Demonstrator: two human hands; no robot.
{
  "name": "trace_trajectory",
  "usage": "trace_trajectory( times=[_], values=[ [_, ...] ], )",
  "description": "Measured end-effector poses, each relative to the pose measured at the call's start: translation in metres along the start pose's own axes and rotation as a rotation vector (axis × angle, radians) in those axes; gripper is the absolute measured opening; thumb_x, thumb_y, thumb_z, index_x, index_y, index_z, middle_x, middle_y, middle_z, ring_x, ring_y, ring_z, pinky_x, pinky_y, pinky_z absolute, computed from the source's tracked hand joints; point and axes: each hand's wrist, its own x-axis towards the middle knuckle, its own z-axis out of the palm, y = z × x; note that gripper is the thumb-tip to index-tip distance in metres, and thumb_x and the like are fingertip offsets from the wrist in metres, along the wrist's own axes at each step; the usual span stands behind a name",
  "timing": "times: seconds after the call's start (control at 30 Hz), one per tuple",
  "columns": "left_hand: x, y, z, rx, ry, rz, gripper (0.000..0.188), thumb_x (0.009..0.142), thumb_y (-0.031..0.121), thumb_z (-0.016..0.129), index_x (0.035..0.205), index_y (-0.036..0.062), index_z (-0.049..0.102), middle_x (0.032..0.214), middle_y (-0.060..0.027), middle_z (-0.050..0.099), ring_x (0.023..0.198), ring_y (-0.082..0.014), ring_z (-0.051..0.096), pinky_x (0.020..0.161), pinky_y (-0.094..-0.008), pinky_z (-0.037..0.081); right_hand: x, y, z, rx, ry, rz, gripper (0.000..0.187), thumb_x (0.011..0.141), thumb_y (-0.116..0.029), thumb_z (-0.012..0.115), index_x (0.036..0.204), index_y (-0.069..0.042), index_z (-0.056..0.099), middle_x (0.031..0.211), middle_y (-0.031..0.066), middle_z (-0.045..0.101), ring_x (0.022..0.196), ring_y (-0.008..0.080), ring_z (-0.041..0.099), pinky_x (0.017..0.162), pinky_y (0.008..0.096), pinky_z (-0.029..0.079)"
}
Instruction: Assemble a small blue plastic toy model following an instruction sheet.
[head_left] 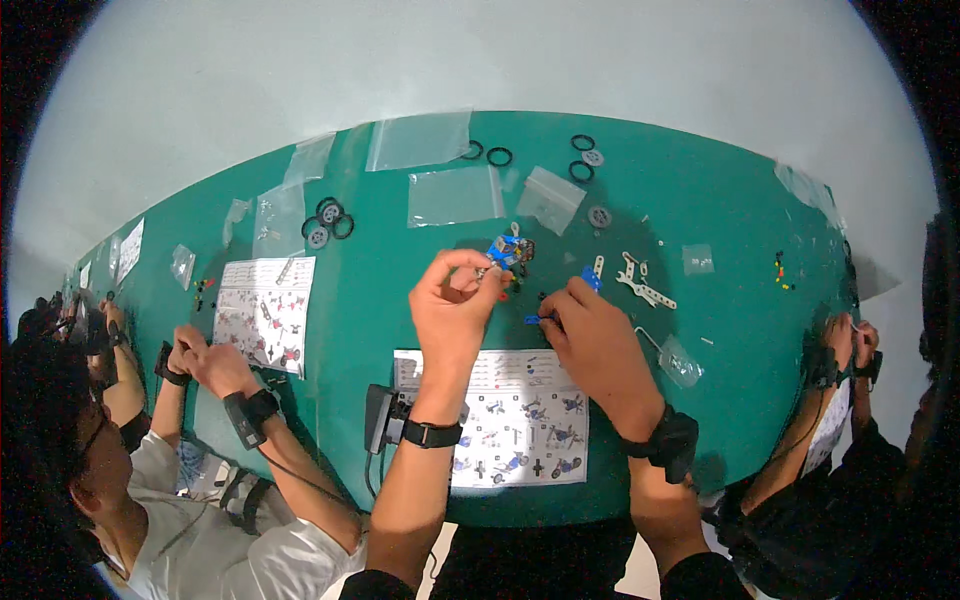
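Observation:
My left hand (pixel 448 300) pinches a small, partly built blue toy model (pixel 508 251) with metal and dark parts, raised over the green table. To its right, my right hand (pixel 598 345) is lowered to the tabletop with its fingers closed together. A small blue piece (pixel 531 320) shows at its fingertips; whether it is held or just touched is unclear. Just beyond those fingers lies a blue part (pixel 592 277) beside a pale perforated strip (pixel 599 264). Below my hands, partly under my wrists, is a printed picture instruction sheet (pixel 520 430).
Pale wrench-shaped pieces (pixel 645 283) and a bent metal rod (pixel 648 337) lie to the right. Clear plastic bags (pixel 455 196), black rings (pixel 499 156) and grey wheels (pixel 599 216) lie beyond. People sit on both sides, one hand (pixel 220 368) over another sheet (pixel 262 315).

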Motion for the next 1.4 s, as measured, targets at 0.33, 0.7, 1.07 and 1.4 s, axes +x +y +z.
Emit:
trace_trajectory(
  times=[0.33, 0.7, 1.07, 1.4],
  values=[
    [0.008, -0.006, -0.010, -0.029, 0.061, -0.030, 0.012, 0.092, -0.008, 0.070, 0.099, 0.0005, 0.065, 0.094, -0.0055, 0.067, 0.084, -0.0183, 0.072, 0.078, -0.0290, 0.058, 0.009, 0.043, -0.040, 0.116, 0.211, 0.146, 0.009, 0.091, -0.007, 0.067, 0.100, -0.004, 0.067, 0.095, 0.0163, 0.065, 0.087, 0.0373, 0.066, 0.076, 0.0419, 0.054],
    [0.008, -0.005, -0.008, -0.021, 0.053, -0.039, 0.011, 0.093, -0.006, 0.070, 0.100, 0.0005, 0.066, 0.097, -0.0066, 0.068, 0.084, -0.0185, 0.073, 0.077, -0.0286, 0.058, 0.003, 0.018, -0.012, 0.095, 0.026, 0.000, 0.020, 0.091, -0.013, 0.072, 0.107, -0.005, 0.063, 0.102, 0.0159, 0.062, 0.090, 0.0400, 0.066, 0.077, 0.0480, 0.055],
    [0.009, -0.008, -0.010, -0.033, 0.034, -0.053, 0.013, 0.091, -0.011, 0.068, 0.098, -0.0010, 0.065, 0.098, -0.0073, 0.066, 0.087, -0.0200, 0.073, 0.081, -0.0306, 0.061, 0.006, 0.014, -0.003, 0.105, 0.047, -0.022, 0.016, 0.091, -0.012, 0.072, 0.104, -0.005, 0.064, 0.099, 0.0149, 0.061, 0.086, 0.0383, 0.066, 0.073, 0.0464, 0.054],
    [0.009, -0.003, -0.010, -0.012, 0.061, -0.035, 0.008, 0.094, -0.003, 0.069, 0.100, 0.0014, 0.066, 0.096, -0.0069, 0.069, 0.083, -0.0176, 0.072, 0.076, -0.0279, 0.058, 0.011, 0.052, -0.040, 0.191, 0.305, 0.122, 0.009, 0.092, -0.005, 0.064, 0.100, -0.001, 0.066, 0.098, 0.0180, 0.067, 0.088, 0.0399, 0.066, 0.078, 0.0443, 0.053]
  ],
)
